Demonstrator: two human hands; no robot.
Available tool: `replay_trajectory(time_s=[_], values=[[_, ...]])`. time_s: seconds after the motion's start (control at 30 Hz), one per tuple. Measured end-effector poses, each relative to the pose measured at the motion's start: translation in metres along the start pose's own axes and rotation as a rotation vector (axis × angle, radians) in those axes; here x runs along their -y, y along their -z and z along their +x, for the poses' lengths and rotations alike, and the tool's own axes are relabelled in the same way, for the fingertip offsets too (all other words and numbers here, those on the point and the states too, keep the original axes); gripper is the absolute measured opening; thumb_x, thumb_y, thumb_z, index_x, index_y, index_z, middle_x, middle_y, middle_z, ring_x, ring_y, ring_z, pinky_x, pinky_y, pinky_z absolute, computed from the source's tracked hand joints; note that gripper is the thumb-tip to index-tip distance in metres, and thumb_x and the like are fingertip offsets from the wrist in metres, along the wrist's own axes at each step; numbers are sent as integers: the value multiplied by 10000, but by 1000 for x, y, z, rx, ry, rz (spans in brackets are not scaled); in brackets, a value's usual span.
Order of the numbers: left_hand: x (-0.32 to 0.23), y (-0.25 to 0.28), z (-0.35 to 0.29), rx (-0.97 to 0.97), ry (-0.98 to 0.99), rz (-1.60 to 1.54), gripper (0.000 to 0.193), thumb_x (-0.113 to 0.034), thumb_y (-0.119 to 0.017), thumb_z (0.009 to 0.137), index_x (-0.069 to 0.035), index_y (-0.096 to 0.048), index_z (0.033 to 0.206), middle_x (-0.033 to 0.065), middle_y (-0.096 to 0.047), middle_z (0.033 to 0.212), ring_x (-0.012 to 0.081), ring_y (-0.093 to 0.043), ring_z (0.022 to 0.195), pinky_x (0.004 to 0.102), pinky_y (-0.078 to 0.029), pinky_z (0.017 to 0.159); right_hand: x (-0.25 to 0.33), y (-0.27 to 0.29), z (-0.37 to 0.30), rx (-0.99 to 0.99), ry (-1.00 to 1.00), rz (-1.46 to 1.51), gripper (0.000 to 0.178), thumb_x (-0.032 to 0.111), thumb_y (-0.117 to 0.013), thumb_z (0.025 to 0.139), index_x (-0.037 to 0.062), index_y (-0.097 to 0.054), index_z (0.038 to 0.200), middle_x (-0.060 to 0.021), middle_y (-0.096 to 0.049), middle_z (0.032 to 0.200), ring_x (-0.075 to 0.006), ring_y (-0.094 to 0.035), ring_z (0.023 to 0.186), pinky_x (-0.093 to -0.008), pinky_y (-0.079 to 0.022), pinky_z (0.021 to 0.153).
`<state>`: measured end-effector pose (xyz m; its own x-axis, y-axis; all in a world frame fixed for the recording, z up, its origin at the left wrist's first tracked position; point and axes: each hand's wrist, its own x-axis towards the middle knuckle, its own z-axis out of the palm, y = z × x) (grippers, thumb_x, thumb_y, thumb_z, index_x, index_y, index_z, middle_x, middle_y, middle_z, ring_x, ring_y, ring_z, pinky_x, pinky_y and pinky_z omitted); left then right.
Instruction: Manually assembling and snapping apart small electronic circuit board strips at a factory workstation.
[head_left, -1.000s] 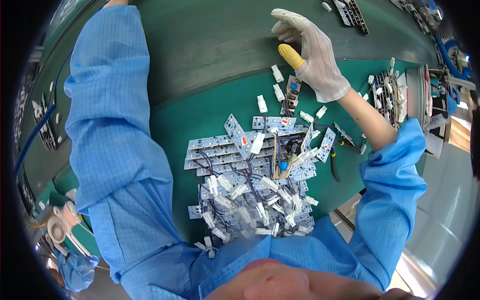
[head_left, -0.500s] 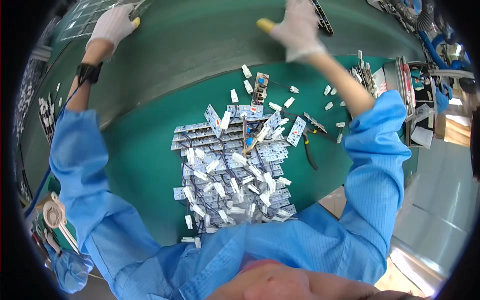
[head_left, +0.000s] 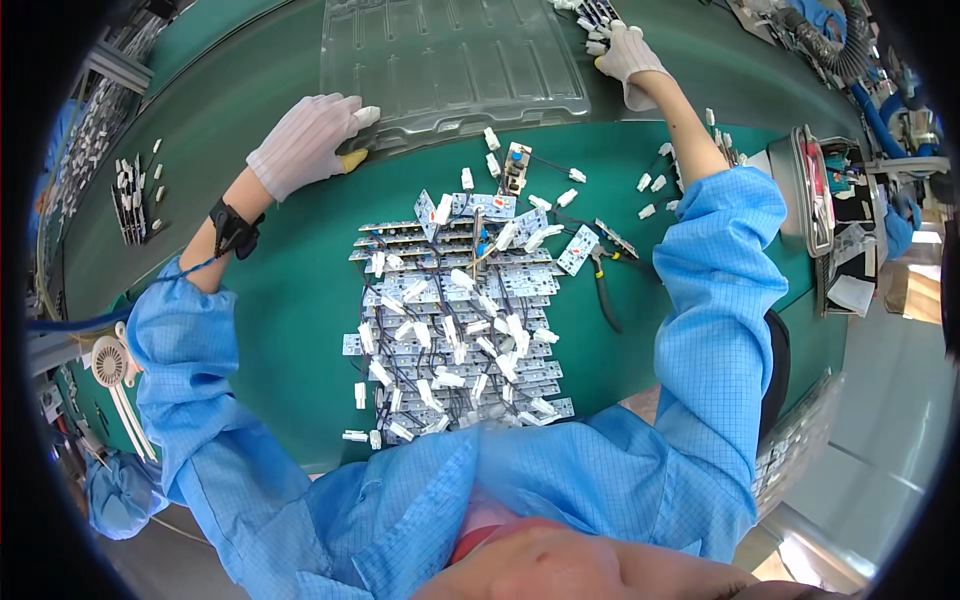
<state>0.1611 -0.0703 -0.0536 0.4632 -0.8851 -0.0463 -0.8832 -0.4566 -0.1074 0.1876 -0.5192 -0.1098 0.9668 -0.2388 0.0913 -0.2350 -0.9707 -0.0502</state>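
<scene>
Head view — hands well apart. Left hand (head_left: pixel 308 148) is at the near-left corner of a clear plastic tray (head_left: pixel 470 122), right hand (head_left: pixel 628 60) at a bundle of strips (head_left: pixel 599 12) with white connectors beside its right edge; I cannot tell whether either grips. I'd take the strips by their edges — no tugging leads. Small loose board (head_left: pixel 572 257) carries a red mark; no writing I can read.

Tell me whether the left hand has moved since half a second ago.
Yes. Judged against the pile of circuit boards, the left hand has moved rightward and closer to it.
</scene>
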Motion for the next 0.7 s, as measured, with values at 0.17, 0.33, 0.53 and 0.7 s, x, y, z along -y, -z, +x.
replay_trajectory(time_s=[0.17,0.33,0.53,0.7], values=[[0,9,-16,-26,14,-9,463,-218,-677,763,-89,-514,1176,99,-529,885,284,-538,869,379,-437,754,24,22,-4,151,-8,26,444,193,-580,748,6,-577,1150,-301,-531,1208,-412,-592,1038,-438,-506,881],[-1,27,-9,-141,14,-68,452,-183,-698,729,-70,-550,1140,99,-545,886,281,-562,853,384,-461,743,-32,-33,28,34,43,271,315,157,-544,775,28,-649,1042,-175,-662,1027,-381,-636,936,-372,-533,824],[-10,22,-14,146,90,-8,466,-198,-692,736,-88,-547,1166,111,-561,956,293,-552,894,395,-448,779,2,-5,10,-25,52,402,279,96,-534,810,37,-569,1080,-204,-622,919,-348,-593,894,-363,-475,774],[-52,28,28,-380,-120,-189,419,-184,-617,841,-105,-520,1241,128,-526,1248,328,-488,1167,421,-393,994,34,22,-8,-39,23,555,286,-11,-428,810,23,-560,1062,-202,-609,877,-332,-589,841,-373,-462,732]])
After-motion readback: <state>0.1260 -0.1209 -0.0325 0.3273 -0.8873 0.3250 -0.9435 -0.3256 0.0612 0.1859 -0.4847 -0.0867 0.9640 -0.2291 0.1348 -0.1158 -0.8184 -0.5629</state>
